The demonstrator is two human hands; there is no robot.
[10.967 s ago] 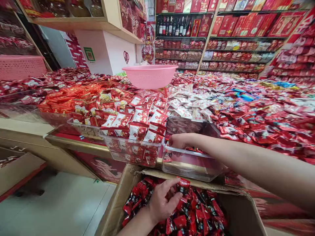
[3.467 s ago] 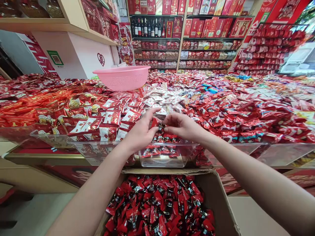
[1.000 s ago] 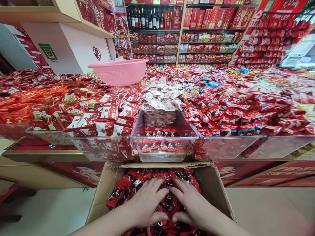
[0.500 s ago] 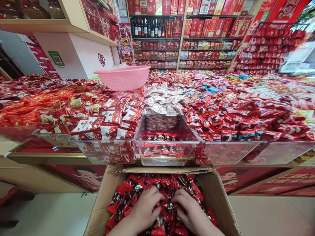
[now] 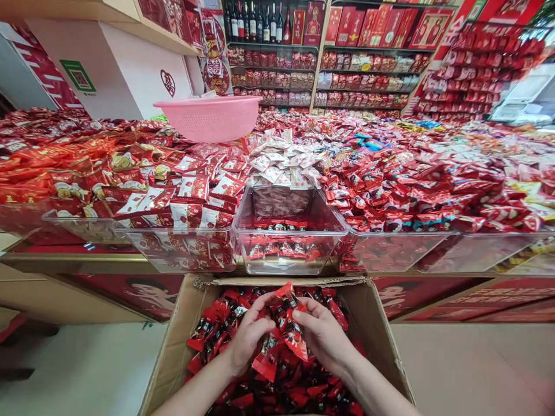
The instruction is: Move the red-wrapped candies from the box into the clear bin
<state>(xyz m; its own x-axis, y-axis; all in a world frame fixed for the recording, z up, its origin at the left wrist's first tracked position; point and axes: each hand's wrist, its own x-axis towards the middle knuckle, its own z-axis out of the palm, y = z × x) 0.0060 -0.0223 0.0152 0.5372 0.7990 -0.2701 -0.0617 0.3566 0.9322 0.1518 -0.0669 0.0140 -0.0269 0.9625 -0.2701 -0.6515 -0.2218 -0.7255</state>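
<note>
An open cardboard box point(image 5: 167, 346) stands in front of me, filled with red-and-black wrapped candies point(image 5: 217, 309). Just above that heap, several of these candies are bunched between my two hands. My left hand point(image 5: 249, 335) has its fingers curled round the bunch from the left, thumb against it. From the other side, my right hand point(image 5: 323, 329) is closed on them, its thumb pressing on top. Beyond the box, a clear plastic bin point(image 5: 290, 263) on the counter holds a low layer of similar candies, with white packets behind.
Clear bins of red-and-white packets point(image 5: 186, 214) and red packets point(image 5: 390, 222) flank the middle bin. A pink colander point(image 5: 212, 121) rests on the heaped sweets. The counter edge point(image 5: 143, 264) runs just past the box; shelves with wine bottles point(image 5: 255, 26) stand behind.
My hands have lifted out of the candy heap, now with a bunch of candies between them. The view has tipped down, so the counter and box appear higher.
</note>
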